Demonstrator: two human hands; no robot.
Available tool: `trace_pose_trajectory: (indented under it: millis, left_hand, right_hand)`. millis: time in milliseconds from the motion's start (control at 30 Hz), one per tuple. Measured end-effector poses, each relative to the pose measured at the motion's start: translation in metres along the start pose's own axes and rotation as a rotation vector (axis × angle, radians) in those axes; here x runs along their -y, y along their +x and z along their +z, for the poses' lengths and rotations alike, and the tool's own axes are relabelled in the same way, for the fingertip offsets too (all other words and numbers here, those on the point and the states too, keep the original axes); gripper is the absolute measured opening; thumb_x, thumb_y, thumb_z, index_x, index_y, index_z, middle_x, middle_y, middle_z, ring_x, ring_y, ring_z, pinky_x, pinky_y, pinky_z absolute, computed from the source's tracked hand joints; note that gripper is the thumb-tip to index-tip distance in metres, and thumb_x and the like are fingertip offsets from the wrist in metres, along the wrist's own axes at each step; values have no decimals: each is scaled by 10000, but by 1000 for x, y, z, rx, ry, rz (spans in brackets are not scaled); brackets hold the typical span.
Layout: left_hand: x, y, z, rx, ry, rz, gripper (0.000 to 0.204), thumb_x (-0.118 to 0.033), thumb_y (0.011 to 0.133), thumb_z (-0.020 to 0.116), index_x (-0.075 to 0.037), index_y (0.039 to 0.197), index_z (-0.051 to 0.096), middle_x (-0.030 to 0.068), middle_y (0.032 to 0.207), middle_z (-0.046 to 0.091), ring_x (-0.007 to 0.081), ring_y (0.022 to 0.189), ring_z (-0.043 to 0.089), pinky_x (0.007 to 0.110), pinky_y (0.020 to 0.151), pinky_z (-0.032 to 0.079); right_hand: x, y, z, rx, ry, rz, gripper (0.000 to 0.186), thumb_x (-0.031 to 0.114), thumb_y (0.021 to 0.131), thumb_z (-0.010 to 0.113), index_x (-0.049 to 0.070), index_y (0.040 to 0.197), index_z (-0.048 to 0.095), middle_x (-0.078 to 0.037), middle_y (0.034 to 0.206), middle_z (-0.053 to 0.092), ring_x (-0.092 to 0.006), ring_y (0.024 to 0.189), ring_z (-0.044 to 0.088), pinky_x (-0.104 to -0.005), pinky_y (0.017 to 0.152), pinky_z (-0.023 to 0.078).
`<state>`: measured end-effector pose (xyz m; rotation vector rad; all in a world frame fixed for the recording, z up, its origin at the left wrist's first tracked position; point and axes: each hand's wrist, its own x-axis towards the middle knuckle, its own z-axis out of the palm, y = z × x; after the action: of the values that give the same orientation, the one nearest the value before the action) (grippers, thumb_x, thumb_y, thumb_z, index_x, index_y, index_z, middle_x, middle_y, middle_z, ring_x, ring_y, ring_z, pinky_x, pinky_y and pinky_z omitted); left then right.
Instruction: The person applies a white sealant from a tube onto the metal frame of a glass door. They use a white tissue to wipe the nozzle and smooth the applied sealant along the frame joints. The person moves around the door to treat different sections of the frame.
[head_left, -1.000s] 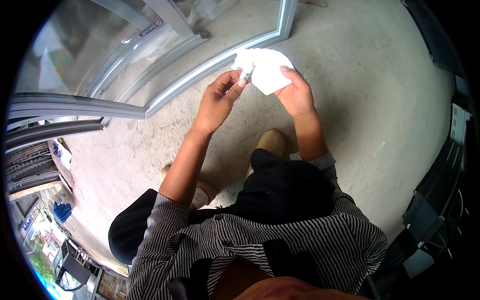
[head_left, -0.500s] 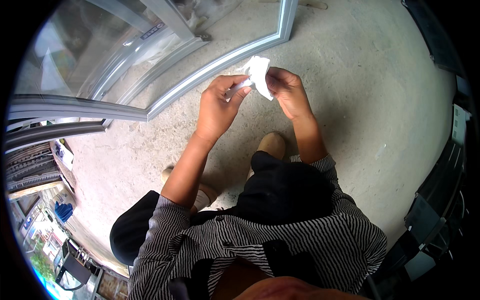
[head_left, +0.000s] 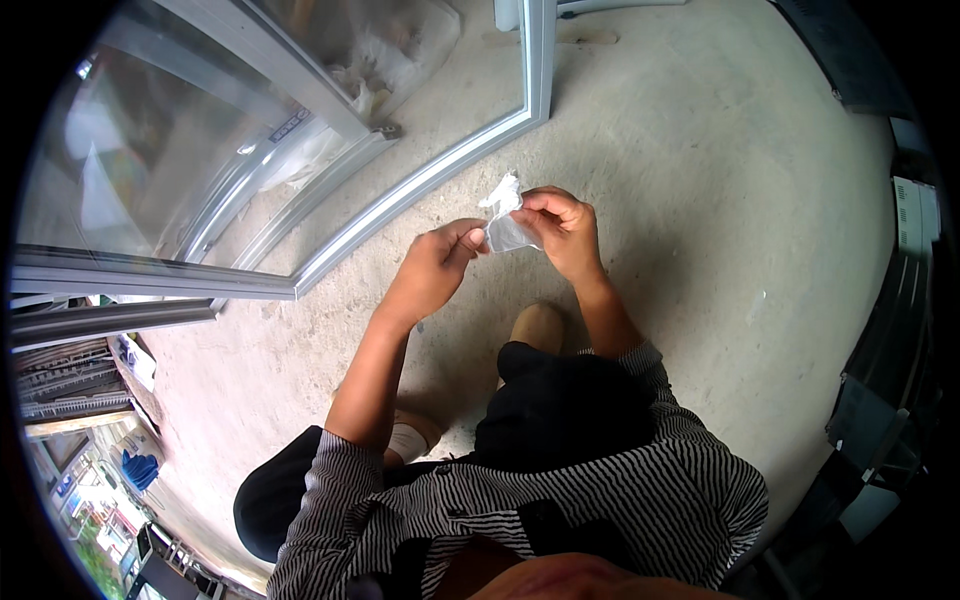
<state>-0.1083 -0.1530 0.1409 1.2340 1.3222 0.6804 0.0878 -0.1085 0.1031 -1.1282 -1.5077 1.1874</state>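
Note:
Between my two hands is a small piece of clear plastic film (head_left: 513, 236), perhaps a little bag, with a crumpled white piece (head_left: 503, 193) at its upper end. The white piece looks like tissue or thin sheet; its exact kind cannot be told. My left hand (head_left: 430, 268) is closed, thumb and finger pinching the film's left edge. On the other side, my right hand (head_left: 570, 238) closes its thumb and fingers on the film's right part, close by the white piece. Both hands are held out over the floor, and part of the film is hidden behind the right fingers.
A large glazed panel with a grey metal frame (head_left: 410, 196) stands at the left, its corner near my left hand. Bare concrete floor (head_left: 690, 230) lies beneath. Dark panels (head_left: 860, 420) line the right side. My shoe (head_left: 538, 326) is below the hands.
The white piece was spread wide between my hands; now it is smaller and bunched, with clear film showing below it. The whole view has shifted, so the scene sits lower.

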Motion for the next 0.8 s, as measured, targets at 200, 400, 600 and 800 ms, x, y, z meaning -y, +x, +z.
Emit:
trace_pose_trajectory:
  millis: [200,400,600,800]
  left_hand:
    - [5,8,-6,557,-1116,-487,384,-337,958,529,2,1136,563,-36,778,499,70,646,433,221,629,414]
    - [-9,15,6,377,-1016,-442,350,-295,968,508,-4,1157,556,-4,849,558,94,709,515,244,688,470]
    - [-28,36,1,125,-901,-249,396,-280,942,556,-27,1244,530,34,993,637,148,933,612,271,846,489]
    - [-40,67,-2,45,-742,-159,396,-292,937,569,-32,1234,537,62,1074,637,187,1077,566,332,998,408]
  right_hand:
    - [-10,-2,-2,44,387,146,18,36,835,671,24,823,667,-2,790,646,-72,732,580,-229,647,456]
    - [-25,10,-30,-330,474,199,110,67,887,618,-9,961,646,-28,873,670,-85,779,617,-239,687,503]
    - [-65,-20,-99,126,-657,500,267,102,855,627,-60,1067,606,-172,911,679,-290,786,657,-350,728,511]
    - [-3,-12,-85,-67,-215,332,512,119,857,658,-13,1312,464,-211,1141,605,-276,1021,614,-347,874,493]
